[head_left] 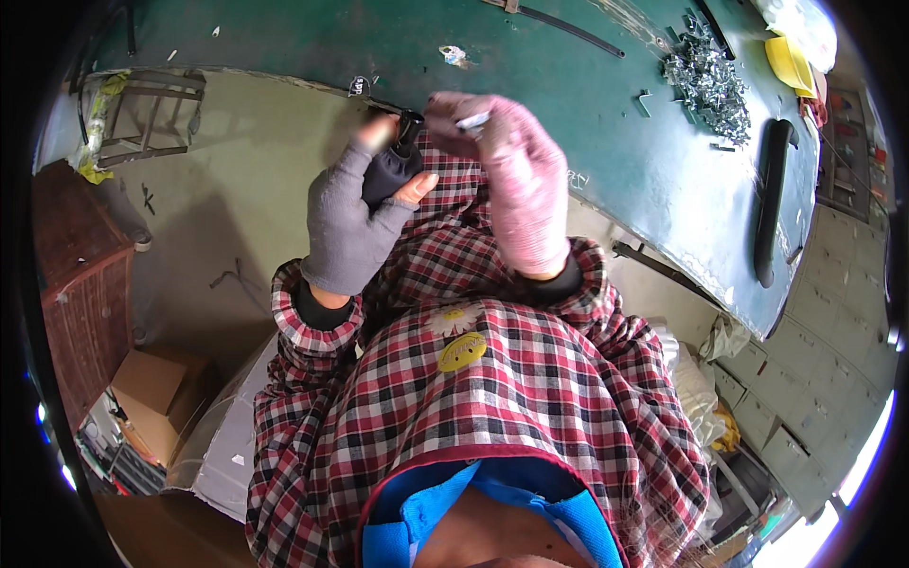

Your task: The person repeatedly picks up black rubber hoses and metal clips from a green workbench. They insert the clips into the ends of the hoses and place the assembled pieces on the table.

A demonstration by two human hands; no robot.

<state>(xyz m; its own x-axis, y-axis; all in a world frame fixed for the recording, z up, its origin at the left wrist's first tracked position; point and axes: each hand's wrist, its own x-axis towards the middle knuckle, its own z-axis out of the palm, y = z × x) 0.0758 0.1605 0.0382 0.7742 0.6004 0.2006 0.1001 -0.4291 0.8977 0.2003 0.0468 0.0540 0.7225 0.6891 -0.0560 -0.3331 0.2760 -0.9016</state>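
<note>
My left hand (346, 222), in a grey glove with bare fingertips, is wrapped round a dark, rounded piece (409, 128) with a glossy black end. Most of that piece is hidden by the palm and fingers. Just right of it, my right hand (525, 180) wears a pink glove, its fingers bent and partly smeared by motion. A small shiny, pale metal piece (472, 121) shows at those fingers; its exact kind is hard to make out. Both hands are above my lap, at the near edge of the green table (530, 85).
A heap of small bent metal clips (710, 85) lies on the table at the right, near a yellow container (790, 66). A long black handle-shaped part (776, 204) rests by the right edge. An open cardboard box (161, 388) and a brown cabinet (80, 284) stand left.
</note>
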